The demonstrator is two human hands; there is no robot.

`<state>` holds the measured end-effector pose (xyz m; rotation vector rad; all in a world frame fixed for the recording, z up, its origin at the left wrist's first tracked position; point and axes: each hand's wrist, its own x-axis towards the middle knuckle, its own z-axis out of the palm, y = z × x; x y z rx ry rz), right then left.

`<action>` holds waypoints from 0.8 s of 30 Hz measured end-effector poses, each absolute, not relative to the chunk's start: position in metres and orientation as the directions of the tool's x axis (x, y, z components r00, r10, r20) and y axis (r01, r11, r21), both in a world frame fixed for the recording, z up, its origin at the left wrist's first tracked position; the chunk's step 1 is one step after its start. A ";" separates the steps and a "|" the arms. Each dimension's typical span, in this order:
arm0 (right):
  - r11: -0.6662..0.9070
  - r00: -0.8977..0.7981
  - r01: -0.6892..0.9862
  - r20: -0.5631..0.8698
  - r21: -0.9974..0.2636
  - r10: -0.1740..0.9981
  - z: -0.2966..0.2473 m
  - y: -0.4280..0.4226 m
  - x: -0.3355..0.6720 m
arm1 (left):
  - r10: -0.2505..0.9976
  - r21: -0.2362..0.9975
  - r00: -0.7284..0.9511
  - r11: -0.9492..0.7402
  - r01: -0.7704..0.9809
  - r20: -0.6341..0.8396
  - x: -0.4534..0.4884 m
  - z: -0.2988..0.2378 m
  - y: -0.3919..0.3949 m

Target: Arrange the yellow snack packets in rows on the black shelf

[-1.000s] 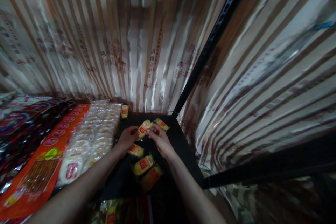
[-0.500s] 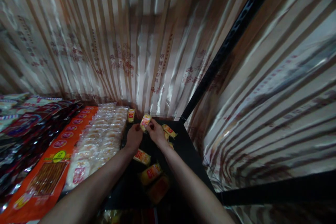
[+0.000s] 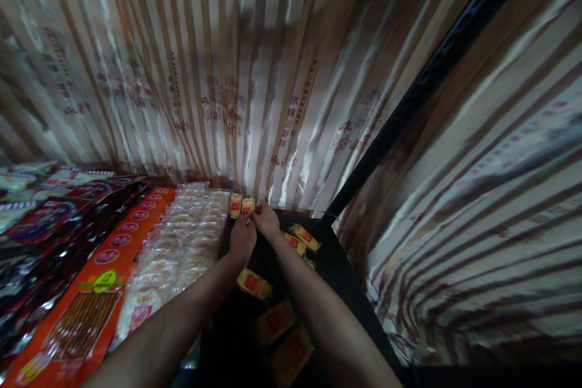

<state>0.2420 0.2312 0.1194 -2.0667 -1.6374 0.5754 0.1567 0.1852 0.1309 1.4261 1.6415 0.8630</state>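
Note:
Against the back curtain stand two small yellow snack packets with red labels side by side, the left packet [image 3: 235, 206] and the right packet [image 3: 248, 204]. My left hand [image 3: 244, 236] has its fingers pinched at the lower end of the right packet. At that packet's right side is my right hand [image 3: 267, 221], thumb and fingers drawn together on its edge; the fingertips are partly hidden. More yellow packets lie loose on the black shelf [image 3: 343, 291]: one packet [image 3: 254, 285] between my forearms, blurred ones nearer me, and several [image 3: 304, 237] beyond my right wrist.
Rows of clear-wrapped round pastries [image 3: 182, 242] lie left of my left arm. Beyond them are an orange snack bag [image 3: 97, 291] and dark red shiny bags [image 3: 54, 248]. A striped curtain [image 3: 254, 85] hangs behind, and a black post [image 3: 391, 133] slants up at the right.
Both hands have lowered the held packet from just above the shelf to a place beside the other packet at the back. The view has shifted slightly.

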 end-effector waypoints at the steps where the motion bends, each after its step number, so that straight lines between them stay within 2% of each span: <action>1: -0.203 0.216 0.791 -0.047 -0.577 0.975 0.118 0.233 0.242 | 0.990 0.872 -0.071 0.142 0.468 -0.123 0.156 0.130 0.187; 7: -0.196 0.235 0.761 -0.018 -0.618 0.972 0.119 0.233 0.247 | 0.993 0.806 -0.100 0.114 0.581 -0.068 0.152 0.130 0.194; 11: -0.218 0.275 0.783 0.010 -0.582 0.961 0.120 0.232 0.249 | 0.987 0.807 -0.105 0.161 0.568 -0.124 0.148 0.125 0.200; 24: -0.163 0.219 0.809 0.031 -0.565 0.975 0.107 0.233 0.233 | 0.995 0.788 -0.059 0.097 0.608 -0.077 0.143 0.125 0.202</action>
